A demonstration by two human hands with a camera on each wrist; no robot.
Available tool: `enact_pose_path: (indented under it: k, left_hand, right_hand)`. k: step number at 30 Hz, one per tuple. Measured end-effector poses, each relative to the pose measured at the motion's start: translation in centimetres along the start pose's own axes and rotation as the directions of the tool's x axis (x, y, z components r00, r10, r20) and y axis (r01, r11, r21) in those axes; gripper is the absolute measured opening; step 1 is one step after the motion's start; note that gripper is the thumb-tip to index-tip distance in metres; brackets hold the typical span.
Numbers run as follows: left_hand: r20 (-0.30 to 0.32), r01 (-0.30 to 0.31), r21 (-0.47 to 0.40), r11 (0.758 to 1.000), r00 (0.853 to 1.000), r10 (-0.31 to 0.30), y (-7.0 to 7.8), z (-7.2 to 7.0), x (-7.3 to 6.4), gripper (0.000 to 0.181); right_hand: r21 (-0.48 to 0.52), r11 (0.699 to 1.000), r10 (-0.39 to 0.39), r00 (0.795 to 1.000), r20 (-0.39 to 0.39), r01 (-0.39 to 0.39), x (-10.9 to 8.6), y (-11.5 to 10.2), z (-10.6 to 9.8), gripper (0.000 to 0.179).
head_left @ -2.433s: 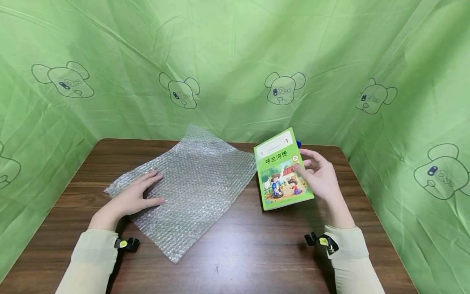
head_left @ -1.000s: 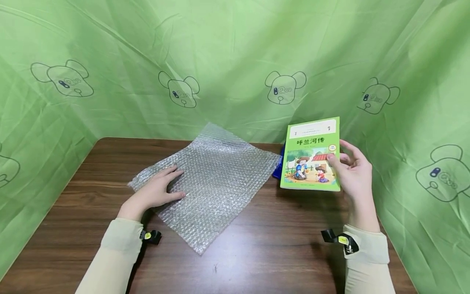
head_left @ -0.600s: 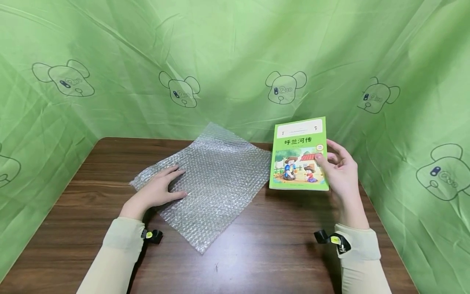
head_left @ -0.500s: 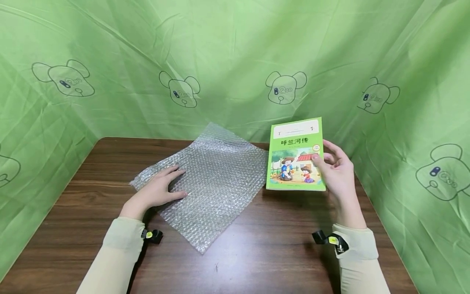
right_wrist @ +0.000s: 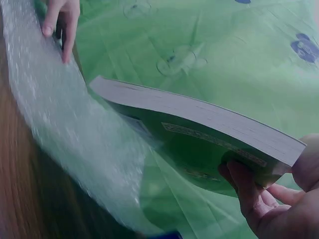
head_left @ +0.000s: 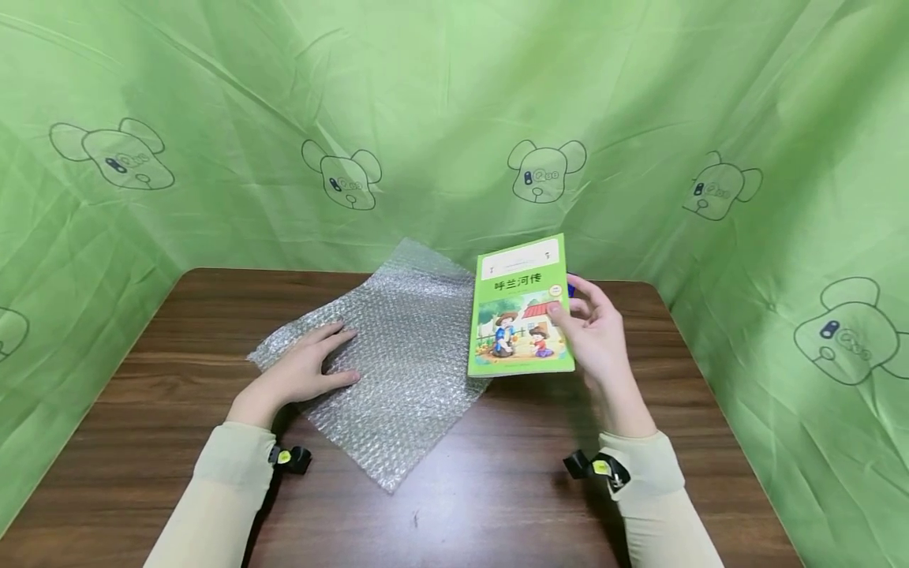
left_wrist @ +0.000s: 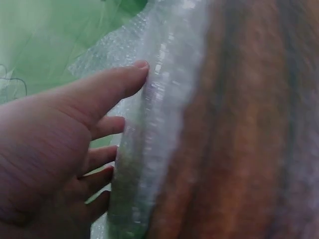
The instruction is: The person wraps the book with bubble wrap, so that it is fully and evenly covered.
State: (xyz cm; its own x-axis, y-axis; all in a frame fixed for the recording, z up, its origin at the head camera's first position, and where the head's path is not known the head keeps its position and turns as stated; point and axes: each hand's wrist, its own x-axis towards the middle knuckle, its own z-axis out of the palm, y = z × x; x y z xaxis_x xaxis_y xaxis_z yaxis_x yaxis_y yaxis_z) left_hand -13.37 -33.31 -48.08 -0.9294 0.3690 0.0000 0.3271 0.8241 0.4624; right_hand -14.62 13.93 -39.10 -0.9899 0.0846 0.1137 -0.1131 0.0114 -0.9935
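A sheet of bubble wrap (head_left: 405, 355) lies spread on the table, one corner pointing at the front. On its left part rests my left hand (head_left: 301, 367), fingers spread; the left wrist view has the thumb (left_wrist: 117, 82) along the wrap's edge. My right hand (head_left: 596, 331) pinches a green paperback book (head_left: 521, 315) by its right edge, thumb on the illustrated front cover and fingers behind. Raised and tilted, the book overlaps the wrap's right corner in the head view. From the right wrist, the white page edges (right_wrist: 199, 109) and the underside show above the wrap.
Behind the book, mostly hidden, a small blue object (head_left: 571, 287) shows near the table's back edge. Green cloth (head_left: 440, 95) with mouse-head drawings hangs around the back and sides of the brown wooden table (head_left: 469, 505).
My left hand shifted right with the bubble wrap, then stayed. My right hand carried the book right, uncovering some blue, then back left over the wrap's right corner.
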Motion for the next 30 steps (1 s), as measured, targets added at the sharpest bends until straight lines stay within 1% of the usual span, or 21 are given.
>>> enact_pose_path:
  k: [5, 9, 12, 16, 22, 30]
  left_hand:
    - [0.016, -0.03, -0.02, 0.999, 0.999, 0.031, 0.1, -0.2, -0.3, 0.072]
    - [0.008, -0.05, -0.028, 0.998, 0.999, 0.05, 0.1, -0.3, -0.2, 0.072]
    - [0.008, -0.052, -0.05, 0.997, 0.999, 0.053, -0.1, -0.3, -0.1, 0.073]
    - [0.007, -0.054, -0.085, 0.995, 0.998, 0.055, -0.6, -0.3, -0.1, 0.074]
    - [0.009, -0.049, -0.127, 0.991, 0.999, 0.051, -1.1, -0.4, -0.2, 0.08]
    - [0.012, -0.044, -0.118, 0.992, 0.999, 0.045, -1.3, -0.6, -0.2, 0.08]
  right_hand:
    - [0.001, 1.0, 0.017, 0.999, 0.035, -0.018, -0.2, 0.0, 2.6, 0.061]
    - [0.01, 0.999, 0.03, 0.998, 0.06, -0.03, -0.2, -0.1, 4.6, 0.061]
    - [0.027, 0.999, 0.044, 0.996, 0.08, -0.047, -0.1, 0.0, 6.0, 0.062]
    - [0.074, 0.995, 0.059, 0.992, 0.112, -0.067, -0.1, 0.3, 7.7, 0.063]
    - [0.152, 0.982, 0.085, 0.986, 0.146, -0.108, 0.0, 1.5, 10.0, 0.061]
    - [0.2, 0.969, 0.11, 0.979, 0.174, -0.144, -0.4, 3.7, 12.4, 0.064]
